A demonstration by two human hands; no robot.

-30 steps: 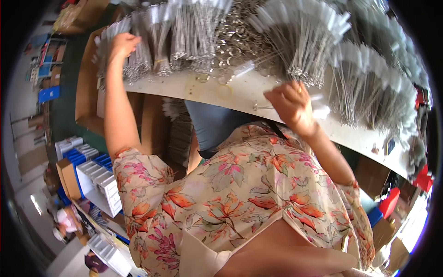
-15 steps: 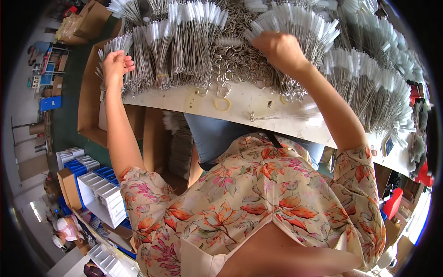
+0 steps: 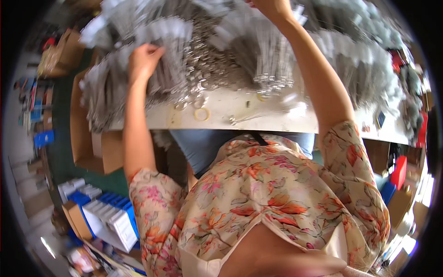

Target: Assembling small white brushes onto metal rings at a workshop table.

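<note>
Head view is showing a brown carton (image 3: 110,152) standing left beside the bench (image 3: 217,121). The left hand (image 3: 145,61) is hovering against bundled wire brushes (image 3: 174,57); blur is hiding whether its grip is apart, together or holding anything. Metal rings (image 3: 203,69) are lying mid-bench, then a loose brush (image 3: 259,117) is resting near the front edge. The right hand (image 3: 273,8) is leaving view at the top, so I'm not able to tell its grip.

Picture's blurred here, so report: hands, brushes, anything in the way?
Left hand at brush bundles. Right hand partly out of frame. Both grips unclear. Metal rings piled between bundles, no obstruction visible.
</note>
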